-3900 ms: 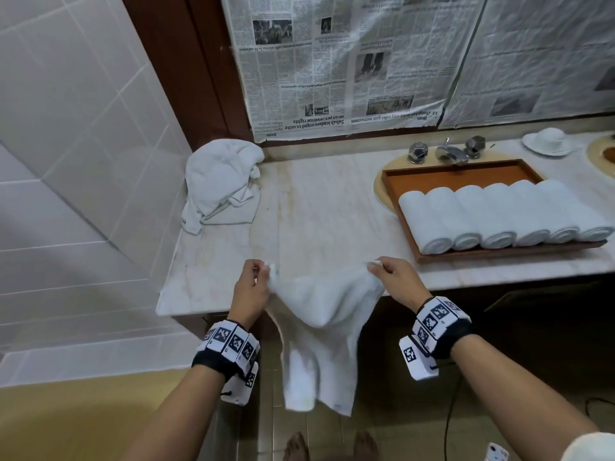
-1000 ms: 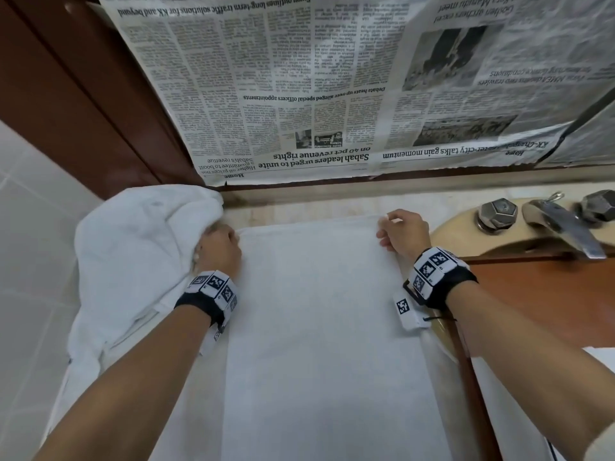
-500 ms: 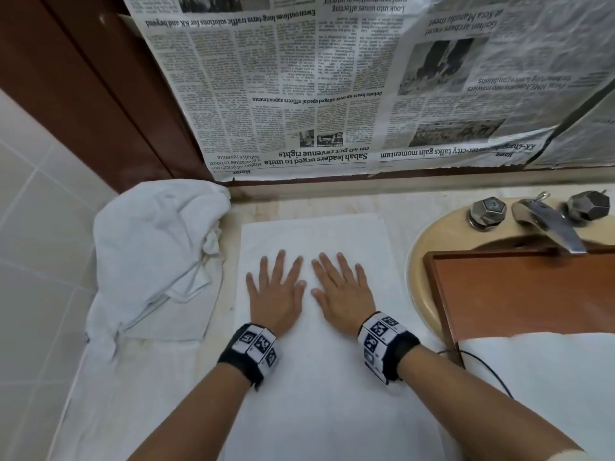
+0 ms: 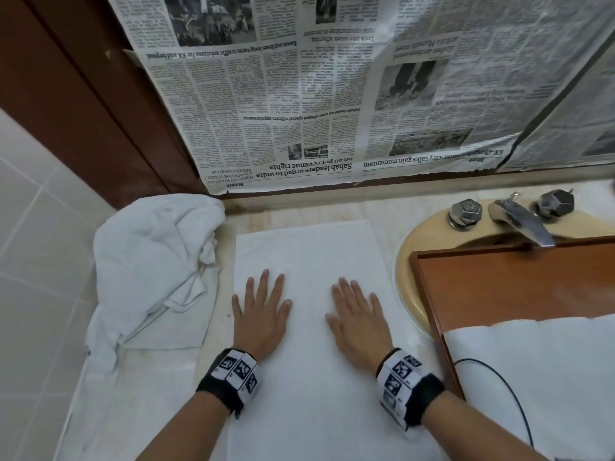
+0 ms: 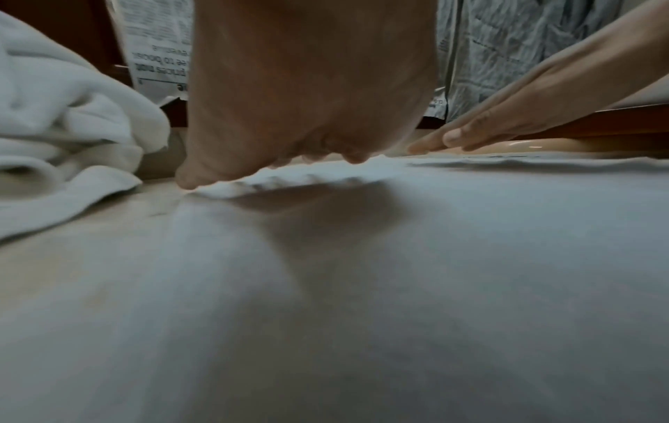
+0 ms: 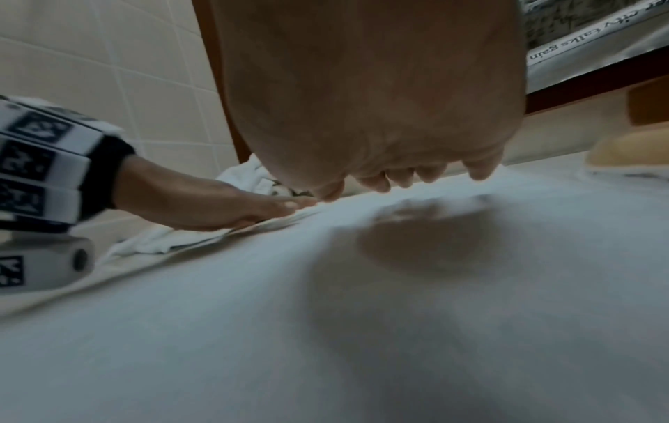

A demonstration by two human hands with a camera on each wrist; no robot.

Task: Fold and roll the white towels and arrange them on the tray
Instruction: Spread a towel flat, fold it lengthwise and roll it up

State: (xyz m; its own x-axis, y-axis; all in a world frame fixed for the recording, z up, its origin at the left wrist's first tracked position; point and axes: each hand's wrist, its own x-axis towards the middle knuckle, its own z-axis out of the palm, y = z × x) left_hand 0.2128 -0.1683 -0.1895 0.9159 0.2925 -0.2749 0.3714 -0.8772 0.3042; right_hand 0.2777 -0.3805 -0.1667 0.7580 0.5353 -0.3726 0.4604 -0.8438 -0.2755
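Left hand [image 4: 261, 316]: we are pressing it flat, fingers straight, on the towel [image 4: 309, 377].
Right hand [image 4: 359, 322]: flat too, holding nothing.
Tray [image 4: 429, 294]: lying beside, on the counter [image 4: 386, 214].

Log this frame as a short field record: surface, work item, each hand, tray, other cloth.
surface: marble counter beside a sink
work item: white towel spread flat on the counter
left hand: flat on the towel, fingers straight and spread
right hand: flat on the towel, apart from the left
tray: wooden, over the sink, white towels at its near end
other cloth: crumpled towel pile left of the spread towel
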